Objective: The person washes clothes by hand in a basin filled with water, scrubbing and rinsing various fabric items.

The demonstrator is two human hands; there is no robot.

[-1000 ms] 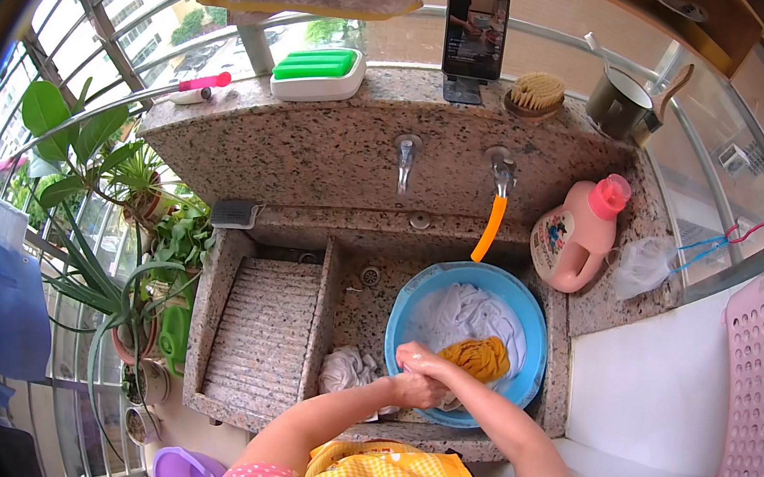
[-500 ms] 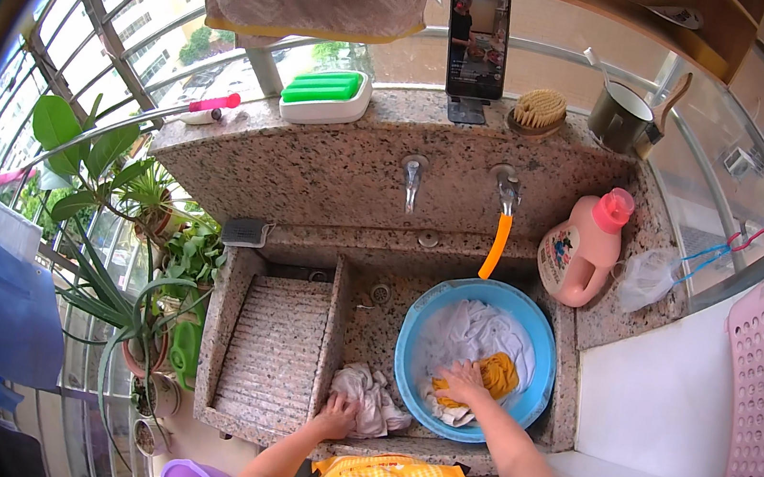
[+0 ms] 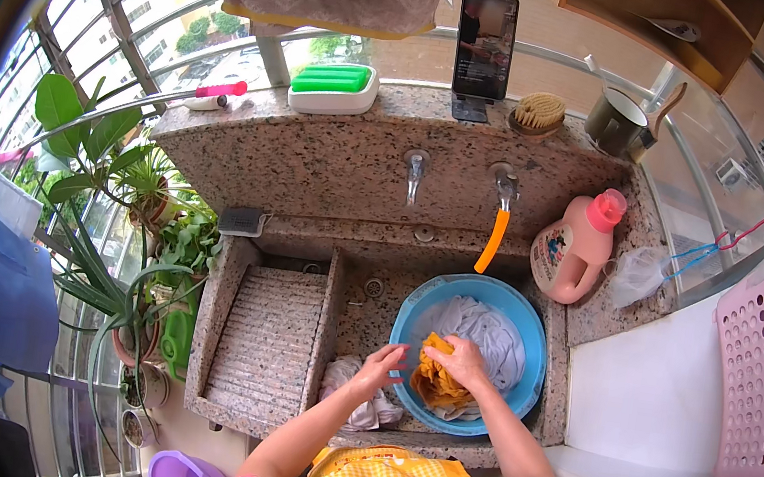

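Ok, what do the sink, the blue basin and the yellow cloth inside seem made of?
The sink seems granite or similar stone, fairly matte with speckled grain. The blue basin looks like plastic, smooth and evenly coloured. The yellow cloth looks like soft fabric, matte and bunched into folds; the fibre can't be told.

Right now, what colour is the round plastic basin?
The round plastic basin is light blue, best in the head view.
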